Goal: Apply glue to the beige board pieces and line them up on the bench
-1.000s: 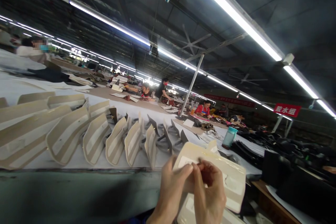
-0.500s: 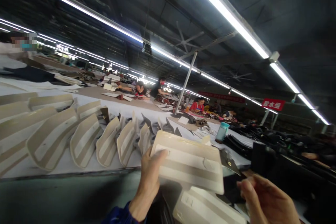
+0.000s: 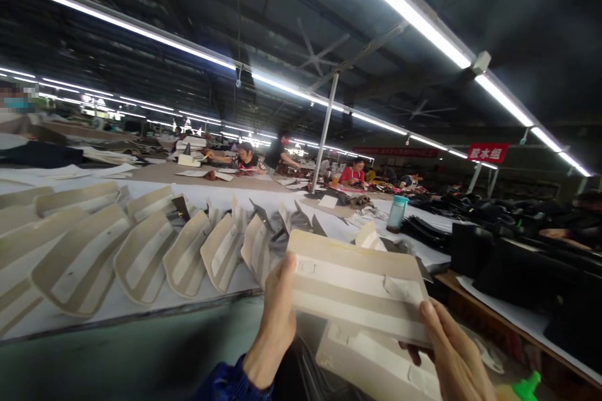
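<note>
The left grip [image 3: 278,316] clasps the left edge of a beige panel [image 3: 352,291], thumb on top, and the right grip [image 3: 454,357] pinches its lower right corner, so the panel is held tilted between the 2 grips. Just below it, between the grips, lies a lower panel [image 3: 371,363]. Left of the left grip, curved beige pieces [image 3: 188,257] stand in a row on the desk [image 3: 141,304], while beyond the right grip stands a teal bottle [image 3: 397,213], well apart, and a green cap [image 3: 527,385] shows just right of it.
</note>
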`<state>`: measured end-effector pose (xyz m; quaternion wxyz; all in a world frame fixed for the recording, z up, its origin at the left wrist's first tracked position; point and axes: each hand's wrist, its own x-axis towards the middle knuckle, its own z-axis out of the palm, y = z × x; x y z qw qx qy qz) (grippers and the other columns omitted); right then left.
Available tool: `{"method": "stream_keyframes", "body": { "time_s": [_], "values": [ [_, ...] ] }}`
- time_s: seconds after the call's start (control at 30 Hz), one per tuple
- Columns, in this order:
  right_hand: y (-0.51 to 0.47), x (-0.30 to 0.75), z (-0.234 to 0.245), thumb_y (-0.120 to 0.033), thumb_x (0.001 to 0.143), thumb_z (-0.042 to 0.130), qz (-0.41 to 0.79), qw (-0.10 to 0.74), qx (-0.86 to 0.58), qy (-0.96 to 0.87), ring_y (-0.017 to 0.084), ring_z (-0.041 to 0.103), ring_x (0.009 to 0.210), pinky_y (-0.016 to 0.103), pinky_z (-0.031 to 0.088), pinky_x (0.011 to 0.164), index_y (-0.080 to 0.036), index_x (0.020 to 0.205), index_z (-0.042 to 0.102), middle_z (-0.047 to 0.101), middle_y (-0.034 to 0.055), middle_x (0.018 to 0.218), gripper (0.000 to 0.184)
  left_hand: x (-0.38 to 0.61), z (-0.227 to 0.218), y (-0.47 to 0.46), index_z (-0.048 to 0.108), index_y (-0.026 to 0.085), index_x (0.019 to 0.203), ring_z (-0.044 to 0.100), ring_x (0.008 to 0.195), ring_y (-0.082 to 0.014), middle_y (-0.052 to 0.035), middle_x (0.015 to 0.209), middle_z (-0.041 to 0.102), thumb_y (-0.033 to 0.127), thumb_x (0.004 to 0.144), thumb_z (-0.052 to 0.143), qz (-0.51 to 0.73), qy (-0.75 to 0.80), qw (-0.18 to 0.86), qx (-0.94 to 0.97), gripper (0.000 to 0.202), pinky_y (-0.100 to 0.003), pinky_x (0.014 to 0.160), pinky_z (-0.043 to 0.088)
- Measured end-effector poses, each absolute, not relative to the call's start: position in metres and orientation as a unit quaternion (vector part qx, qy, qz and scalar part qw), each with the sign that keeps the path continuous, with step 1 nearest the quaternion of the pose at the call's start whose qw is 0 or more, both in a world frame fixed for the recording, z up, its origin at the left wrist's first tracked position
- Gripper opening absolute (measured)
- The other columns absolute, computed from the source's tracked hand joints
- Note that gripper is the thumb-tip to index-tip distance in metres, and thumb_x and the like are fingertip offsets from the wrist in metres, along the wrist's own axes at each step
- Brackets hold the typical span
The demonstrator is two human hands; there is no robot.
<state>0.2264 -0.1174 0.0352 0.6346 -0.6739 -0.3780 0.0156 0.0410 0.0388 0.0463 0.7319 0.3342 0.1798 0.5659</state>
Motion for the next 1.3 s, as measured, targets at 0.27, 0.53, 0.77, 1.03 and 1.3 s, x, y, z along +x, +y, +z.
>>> {"method": "stream_keyframes", "body": {
  "time_s": [0.27, 0.53, 0.77, 1.03, 1.3],
  "values": [
    [-0.105, 0.225, 0.039, -0.071, 0.089, 0.047, 0.055, 0.606, -0.675, -0.416, 0.017, 0.051, 0.056, 0.026, 0.039, 0.053, -0.021, 0.099, 0.059, 0.054, -0.0028, 0.057, 0.052, 0.027, 0.043, 0.048, 0.077, 0.009, 0.094, 0.073, 0.071, -0.0234, -0.0100, 0.079, 0.079, 0.035, 0.058, 0.091, 0.495, 0.197, 0.730, 0.428, 0.046, -0.028, 0.065, 0.054],
    [-0.100, 0.223, 0.043, -0.076, 0.082, 0.052, 0.038, 0.608, -0.681, -0.406, 0.019, 0.053, 0.059, 0.026, 0.045, 0.049, -0.019, 0.100, 0.064, 0.056, -0.0005, 0.065, 0.061, 0.030, 0.027, 0.056, 0.078, 0.009, 0.078, 0.066, 0.054, -0.0173, -0.0059, 0.064, 0.076, 0.026, 0.055, 0.087, 0.485, 0.248, 0.713, 0.441, 0.031, -0.024, 0.051, 0.049],
    [-0.095, 0.231, 0.035, -0.054, 0.073, 0.077, 0.120, 0.710, -0.589, -0.367, 0.018, 0.056, 0.060, 0.026, 0.047, 0.050, -0.019, 0.090, 0.065, 0.060, -0.0006, 0.069, 0.041, 0.037, 0.025, 0.055, 0.074, 0.010, 0.094, 0.072, 0.072, -0.0220, -0.0102, 0.083, 0.079, 0.036, 0.065, 0.083, 0.492, 0.239, 0.690, 0.475, 0.040, -0.027, 0.063, 0.054],
    [-0.099, 0.259, 0.035, -0.039, 0.075, 0.076, -0.058, 0.859, -0.473, -0.187, 0.017, 0.061, 0.088, 0.027, 0.057, 0.072, -0.020, 0.099, 0.061, 0.063, -0.0005, 0.097, 0.034, 0.038, -0.015, 0.078, 0.071, 0.013, 0.088, 0.072, 0.079, -0.0235, -0.0176, 0.095, 0.077, 0.051, 0.073, 0.078, 0.415, 0.218, 0.674, 0.571, 0.042, -0.024, 0.055, 0.053],
    [-0.114, 0.274, 0.040, -0.031, 0.070, 0.079, -0.079, 0.879, -0.442, -0.163, 0.016, 0.064, 0.086, 0.029, 0.059, 0.075, -0.020, 0.096, 0.062, 0.063, 0.0009, 0.102, 0.033, 0.058, -0.057, 0.069, 0.068, 0.014, 0.079, 0.064, 0.072, -0.0175, -0.0090, 0.078, 0.071, 0.050, 0.082, 0.068, 0.348, 0.236, 0.644, 0.639, 0.037, -0.021, 0.051, 0.047]
  ]
}}
